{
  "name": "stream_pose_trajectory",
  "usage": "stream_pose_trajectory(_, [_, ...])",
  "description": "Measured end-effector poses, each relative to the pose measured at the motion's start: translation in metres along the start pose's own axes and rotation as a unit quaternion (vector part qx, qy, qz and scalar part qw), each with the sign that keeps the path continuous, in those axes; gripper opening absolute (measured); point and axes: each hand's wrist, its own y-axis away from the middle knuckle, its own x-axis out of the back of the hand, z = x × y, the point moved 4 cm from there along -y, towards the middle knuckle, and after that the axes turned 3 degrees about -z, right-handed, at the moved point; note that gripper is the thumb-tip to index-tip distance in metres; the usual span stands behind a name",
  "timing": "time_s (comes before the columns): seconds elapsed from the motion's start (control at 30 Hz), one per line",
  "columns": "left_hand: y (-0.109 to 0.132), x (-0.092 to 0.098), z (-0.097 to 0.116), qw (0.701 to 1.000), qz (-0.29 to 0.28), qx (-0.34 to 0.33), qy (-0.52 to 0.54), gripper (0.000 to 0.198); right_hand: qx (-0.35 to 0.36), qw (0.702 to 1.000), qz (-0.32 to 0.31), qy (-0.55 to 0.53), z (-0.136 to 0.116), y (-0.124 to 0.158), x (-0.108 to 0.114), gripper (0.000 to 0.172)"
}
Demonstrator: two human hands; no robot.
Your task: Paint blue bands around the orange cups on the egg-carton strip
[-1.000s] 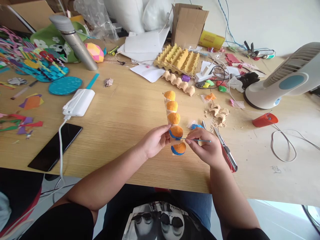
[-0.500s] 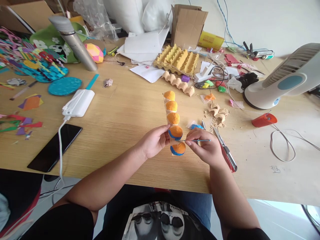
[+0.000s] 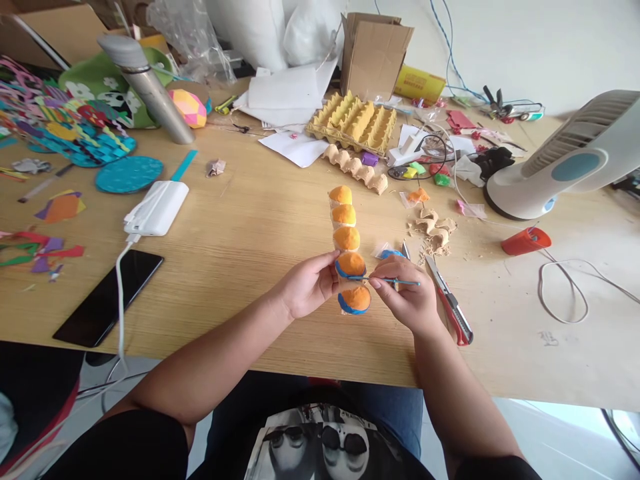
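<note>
A strip of egg carton cups (image 3: 345, 239), covered in orange clay, runs away from me over the table. The two cups nearest me carry blue clay along their lower edges. My left hand (image 3: 311, 285) grips the strip from its left side, beside the second-nearest cup. In my right hand (image 3: 406, 288) a thin blue stick (image 3: 406, 282) is pinched, its tip at the blue rim of that cup. Just beyond my right hand lies blue clay (image 3: 390, 254) on clear wrap, partly hidden.
A red utility knife (image 3: 453, 307) lies right of my right hand, near carton scraps (image 3: 434, 228). Farther back are a yellow egg tray (image 3: 353, 123) and a white fan (image 3: 565, 160). A phone (image 3: 110, 297) and power bank (image 3: 159, 207) lie left; a red cup (image 3: 527, 241) stands right.
The stick's tip has shifted slightly left and up along the cup's blue rim, with my right hand moving a little left. My left hand keeps its hold on the strip.
</note>
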Motion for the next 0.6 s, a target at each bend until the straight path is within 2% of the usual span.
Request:
stream_pose_trajectory(0.17, [0.0,0.0012,-0.0005,1.0,0.0,0.009,-0.002,0.016,-0.011,1.0,0.003,-0.026,0.0005,0.001,-0.0016,0.012])
stream_pose_trajectory(0.33, [-0.0003,0.0037,-0.0011,1.0,-0.001,0.006,0.003,0.017,-0.033,0.997,0.035,-0.063,0.0004,0.0014,0.0034,0.017])
stream_pose_trajectory(0.6, [0.0014,0.0025,0.0006,1.0,0.007,0.004,-0.001,0.015,-0.026,0.999,0.015,-0.025,-0.0006,-0.0004,0.0043,0.023])
